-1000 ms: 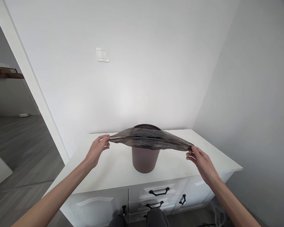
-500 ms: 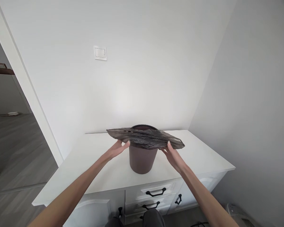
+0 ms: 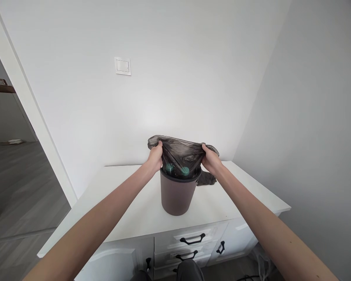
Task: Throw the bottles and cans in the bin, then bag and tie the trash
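Observation:
A brown bin [image 3: 178,197] with a black rim stands upright on the white cabinet top [image 3: 134,218]. Over its mouth I hold a thin, see-through black plastic bag [image 3: 183,150], its lower part inside the rim. My left hand [image 3: 156,156] is closed on the bag's left side, thumb up. My right hand [image 3: 210,159] pinches the right side of it. Two green round shapes show through the film near the rim. Beside the bin on the right, a crumpled dark piece of plastic [image 3: 206,178] lies on the cabinet top, partly behind my right hand.
Behind the cabinet rises a white wall with a light switch [image 3: 123,66]. Drawers with black handles [image 3: 192,239] are below the front edge. At the left is a doorway with a grey floor [image 3: 20,175]. Clear plastic [image 3: 262,261] lies low at the right.
Both hands have moved up and forward, lifting the bag from across the bin's front to above its mouth. The bag is now spread, and the bin's rim, green shapes and dark plastic piece have come into view.

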`<move>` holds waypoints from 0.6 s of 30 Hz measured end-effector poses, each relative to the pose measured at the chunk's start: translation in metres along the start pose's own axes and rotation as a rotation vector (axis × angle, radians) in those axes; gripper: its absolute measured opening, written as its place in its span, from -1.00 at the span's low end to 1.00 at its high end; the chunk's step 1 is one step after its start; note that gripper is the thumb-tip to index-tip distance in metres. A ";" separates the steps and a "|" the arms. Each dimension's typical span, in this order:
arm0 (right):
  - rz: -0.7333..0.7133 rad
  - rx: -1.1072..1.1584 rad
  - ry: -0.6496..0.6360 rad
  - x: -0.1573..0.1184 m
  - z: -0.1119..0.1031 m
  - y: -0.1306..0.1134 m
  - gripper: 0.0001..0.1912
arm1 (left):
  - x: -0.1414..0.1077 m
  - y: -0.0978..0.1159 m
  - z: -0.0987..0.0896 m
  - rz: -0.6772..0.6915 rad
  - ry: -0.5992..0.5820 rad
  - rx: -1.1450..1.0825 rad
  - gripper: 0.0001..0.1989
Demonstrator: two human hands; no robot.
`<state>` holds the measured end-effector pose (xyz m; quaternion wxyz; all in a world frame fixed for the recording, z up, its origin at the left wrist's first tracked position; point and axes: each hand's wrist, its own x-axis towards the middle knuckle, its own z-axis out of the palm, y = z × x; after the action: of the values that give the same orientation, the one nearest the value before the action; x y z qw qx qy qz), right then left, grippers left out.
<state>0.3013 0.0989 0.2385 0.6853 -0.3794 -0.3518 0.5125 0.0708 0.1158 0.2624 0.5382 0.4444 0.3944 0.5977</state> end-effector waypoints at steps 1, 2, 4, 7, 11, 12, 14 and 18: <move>-0.011 0.018 -0.008 0.001 0.004 -0.003 -0.80 | 0.000 0.004 0.003 -0.001 0.007 -0.047 -0.66; -0.015 0.036 -0.021 0.002 0.007 -0.006 -0.79 | -0.002 0.008 0.006 -0.002 0.010 -0.092 -0.70; -0.006 0.084 -0.057 0.002 0.011 -0.012 -0.74 | -0.006 0.018 0.013 0.011 -0.005 -0.179 -0.68; -0.016 0.174 -0.150 0.002 0.017 -0.024 -0.65 | -0.013 0.034 0.022 0.036 -0.055 -0.282 -0.62; -0.059 0.273 -0.247 0.003 0.030 -0.049 -0.56 | -0.017 0.060 0.037 0.041 -0.103 -0.382 -0.65; -0.066 0.292 -0.252 0.003 0.034 -0.056 -0.57 | -0.018 0.068 0.041 0.043 -0.112 -0.432 -0.67; -0.093 0.332 -0.261 0.004 0.044 -0.071 -0.61 | -0.018 0.084 0.050 0.062 -0.122 -0.548 -0.70; -0.209 0.412 -0.347 -0.003 0.067 -0.103 -0.75 | -0.025 0.123 0.064 0.162 -0.147 -0.652 -0.66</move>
<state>0.2873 0.0874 0.3603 0.7266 -0.1005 -0.3896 0.5570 0.0963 0.0767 0.3954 0.6295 0.3208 0.1063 0.6997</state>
